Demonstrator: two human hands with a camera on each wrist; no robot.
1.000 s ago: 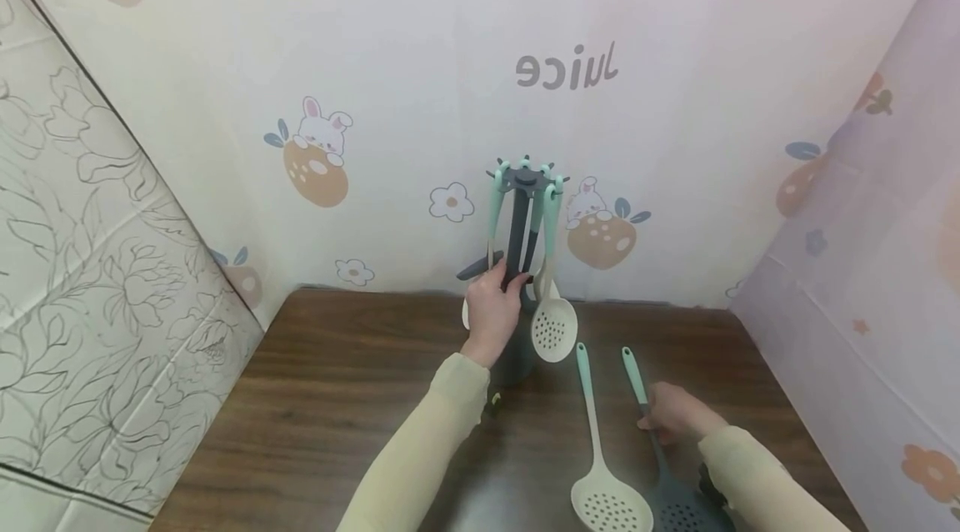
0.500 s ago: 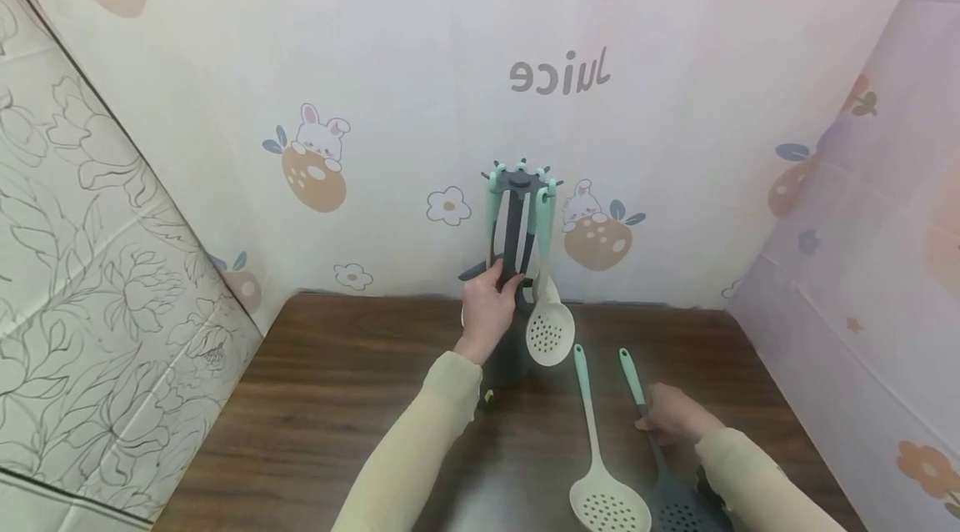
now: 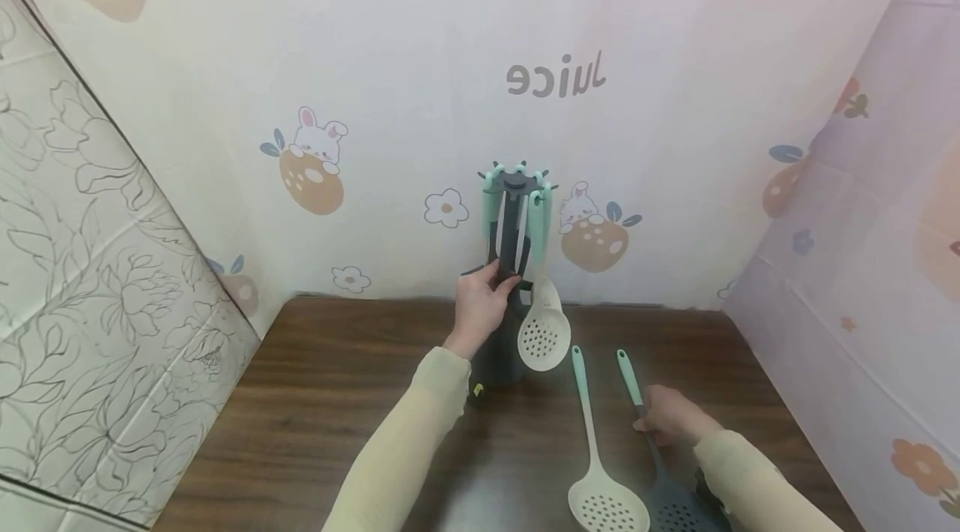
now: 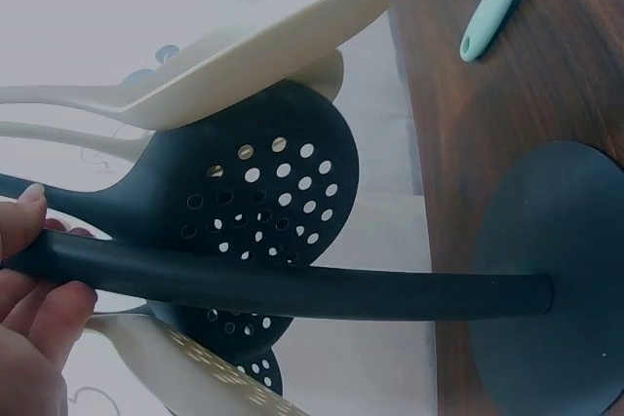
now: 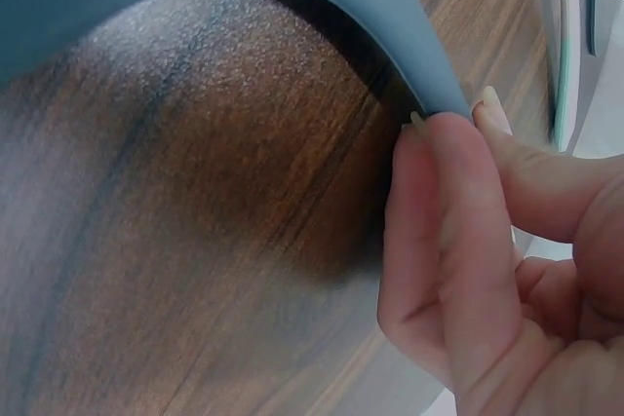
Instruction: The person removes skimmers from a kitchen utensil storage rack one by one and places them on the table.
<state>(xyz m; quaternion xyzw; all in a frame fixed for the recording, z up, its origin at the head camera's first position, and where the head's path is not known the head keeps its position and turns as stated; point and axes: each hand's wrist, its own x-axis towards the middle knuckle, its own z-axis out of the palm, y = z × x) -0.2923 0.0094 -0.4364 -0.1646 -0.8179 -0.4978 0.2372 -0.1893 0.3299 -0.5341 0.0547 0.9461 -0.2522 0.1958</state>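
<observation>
My left hand [image 3: 480,307] grips the dark post [image 4: 292,284] of a utensil stand, whose round base [image 4: 556,289] rests on the table. Mint-handled utensils hang from the stand's top ring [image 3: 515,182]; a cream slotted spoon [image 3: 543,338] hangs at its right side, and a dark perforated utensil [image 4: 263,163] is close to my left fingers. With thumb and fingers, my right hand [image 3: 675,415] pinches the shaft of a dark slotted turner [image 3: 671,503] lying on the table. Left of it lies a cream skimmer [image 3: 607,503] with a mint handle.
The brown wooden table [image 3: 322,399] meets a patterned cloth wall [image 3: 405,98] right behind the stand. A small dark item with a yellow mark [image 3: 478,390] is beside the stand's base. Something dark, partly hidden, sits by my right sleeve.
The stand has turned under my left hand: its hanging utensils have shifted round, the front slotted spoon moving slightly left. My right hand has stayed on the turner, and the head view has shifted slightly.
</observation>
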